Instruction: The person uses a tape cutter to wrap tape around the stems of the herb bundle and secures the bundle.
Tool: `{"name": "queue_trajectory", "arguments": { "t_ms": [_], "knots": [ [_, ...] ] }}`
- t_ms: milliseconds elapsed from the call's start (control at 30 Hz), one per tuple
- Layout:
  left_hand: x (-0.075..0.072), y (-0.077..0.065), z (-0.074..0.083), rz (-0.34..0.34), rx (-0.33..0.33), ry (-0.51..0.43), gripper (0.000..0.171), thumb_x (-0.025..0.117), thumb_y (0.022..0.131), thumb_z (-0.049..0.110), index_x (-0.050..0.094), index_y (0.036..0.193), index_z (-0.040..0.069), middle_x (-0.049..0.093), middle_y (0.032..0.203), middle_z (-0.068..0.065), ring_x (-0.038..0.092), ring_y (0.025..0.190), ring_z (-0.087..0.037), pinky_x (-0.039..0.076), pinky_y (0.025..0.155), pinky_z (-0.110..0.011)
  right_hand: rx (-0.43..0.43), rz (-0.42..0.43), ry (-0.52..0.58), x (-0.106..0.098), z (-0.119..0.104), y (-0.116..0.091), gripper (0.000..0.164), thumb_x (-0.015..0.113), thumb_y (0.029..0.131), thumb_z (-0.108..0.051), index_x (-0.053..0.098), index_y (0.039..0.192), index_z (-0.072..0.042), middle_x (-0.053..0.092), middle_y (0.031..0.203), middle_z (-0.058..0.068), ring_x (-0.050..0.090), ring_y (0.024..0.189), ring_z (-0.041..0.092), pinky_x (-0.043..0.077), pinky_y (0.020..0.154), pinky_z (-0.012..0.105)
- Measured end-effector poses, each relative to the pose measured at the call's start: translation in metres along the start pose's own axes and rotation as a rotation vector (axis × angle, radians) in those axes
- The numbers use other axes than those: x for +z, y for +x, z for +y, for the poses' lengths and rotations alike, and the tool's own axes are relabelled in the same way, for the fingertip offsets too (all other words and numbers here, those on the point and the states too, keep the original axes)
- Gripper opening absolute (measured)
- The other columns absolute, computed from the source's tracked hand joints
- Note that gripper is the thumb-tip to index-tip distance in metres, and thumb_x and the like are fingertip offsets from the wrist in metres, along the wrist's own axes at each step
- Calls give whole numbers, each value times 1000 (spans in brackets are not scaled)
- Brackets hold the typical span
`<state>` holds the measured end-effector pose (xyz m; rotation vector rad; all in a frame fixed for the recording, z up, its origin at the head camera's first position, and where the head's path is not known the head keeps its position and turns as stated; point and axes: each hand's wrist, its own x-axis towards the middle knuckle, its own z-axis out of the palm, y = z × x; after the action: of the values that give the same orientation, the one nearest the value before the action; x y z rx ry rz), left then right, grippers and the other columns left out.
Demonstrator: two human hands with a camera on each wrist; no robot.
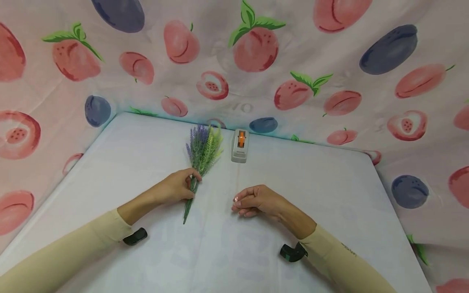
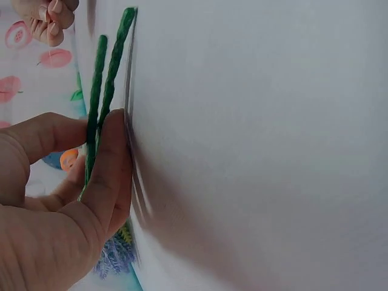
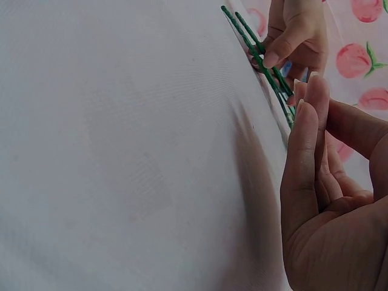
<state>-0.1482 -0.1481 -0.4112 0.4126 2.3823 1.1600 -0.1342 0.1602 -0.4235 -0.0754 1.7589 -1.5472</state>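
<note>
Two sprigs of artificial lavender, one purple point(image 1: 198, 140) and one yellow-green point(image 1: 210, 148), lie together on the white table with their flower heads toward the back. My left hand point(image 1: 177, 186) pinches their green stems point(image 2: 95, 97) between thumb and fingers, and the stem ends stick out past the hand. To the right, just above the table, my right hand point(image 1: 261, 201) has its thumb and fingertips together. A small shiny clear strip point(image 1: 235, 199), apparently tape, shows at those fingertips; its full shape cannot be made out. In the right wrist view the fingers hide it.
A grey tape dispenser point(image 1: 239, 152) with an orange core stands near the table's back edge, right of the flower heads. Behind and beside the white table point(image 1: 311, 175) hangs a fruit-print cloth point(image 1: 227, 53). Black wrist mounts point(image 1: 293, 252) sit under both sleeves.
</note>
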Motion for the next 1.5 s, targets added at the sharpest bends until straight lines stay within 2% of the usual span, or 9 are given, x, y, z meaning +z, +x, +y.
{"name": "queue_trajectory", "arguments": {
  "t_ms": [133, 333, 433, 533, 667, 867, 967, 1100, 1500],
  "knots": [
    [1, -1, -3, -10, 1, -81, 51, 66, 90, -4, 45, 136, 4, 54, 99, -15, 51, 71, -22, 46, 66, -36, 11, 5, 0, 0, 0, 0, 23, 73, 92, -9, 70, 112, 2, 78, 102, 13, 74, 79, 12, 60, 71, 27],
    [3, -5, -2, -18, -23, -292, 69, 58, 93, -7, 16, 147, 1, 62, 117, -25, 59, 78, -25, 48, 68, -37, 6, 8, 4, 1, 1, -1, 25, 74, 92, -9, 70, 113, 4, 78, 101, 13, 74, 78, 12, 59, 70, 27],
    [3, -6, -2, -12, -58, -379, 83, 57, 94, -6, 1, 154, 3, 66, 118, -25, 63, 81, -28, 51, 69, -37, 2, 2, 14, 1, 1, -2, 28, 74, 92, -8, 68, 115, 6, 78, 101, 13, 74, 78, 12, 59, 70, 27],
    [4, -6, -4, -33, -83, -445, 91, 60, 96, -4, -6, 158, 2, 67, 113, -24, 70, 97, -31, 56, 72, -38, 0, -1, 19, 1, 1, -2, 30, 74, 92, -8, 67, 117, 8, 78, 101, 13, 74, 77, 12, 59, 70, 27],
    [3, -7, -8, -92, -100, -505, 88, 62, 97, -2, 0, 160, -5, 67, 111, -22, 70, 111, -28, 59, 78, -36, 3, 5, 18, 1, 1, -2, 28, 74, 92, -8, 68, 115, 6, 78, 100, 12, 74, 76, 12, 59, 69, 26],
    [-2, -7, -11, -136, -98, -622, 83, 62, 97, -3, 8, 160, -5, 61, 126, -23, 69, 113, -28, 60, 77, -33, 8, 9, 12, 1, 0, -2, 28, 74, 92, -9, 69, 116, 6, 78, 100, 12, 74, 76, 12, 59, 68, 26],
    [-3, -6, -10, -136, -60, -612, 73, 64, 96, -3, 24, 156, -7, 61, 126, -26, 69, 114, -31, 60, 81, -34, 14, 10, 6, 1, 0, -2, 29, 74, 92, -10, 70, 116, 5, 78, 101, 12, 74, 76, 12, 59, 68, 26],
    [-3, -3, -4, -145, 19, -576, 50, 66, 94, -4, 48, 141, -12, 62, 125, -32, 70, 111, -33, 57, 90, -38, 21, 11, -3, 0, 0, -1, 29, 74, 92, -11, 71, 117, 4, 78, 101, 12, 74, 77, 12, 59, 68, 26],
    [11, 16, 21, -212, 152, -464, 46, 61, 97, -4, 51, 141, -12, 63, 127, -32, 72, 106, -27, 56, 92, -37, -4, 25, -41, 6, 2, -3, 29, 72, 95, -17, 74, 114, 5, 78, 92, 8, 73, 72, 11, 59, 65, 26]
  ]
}}
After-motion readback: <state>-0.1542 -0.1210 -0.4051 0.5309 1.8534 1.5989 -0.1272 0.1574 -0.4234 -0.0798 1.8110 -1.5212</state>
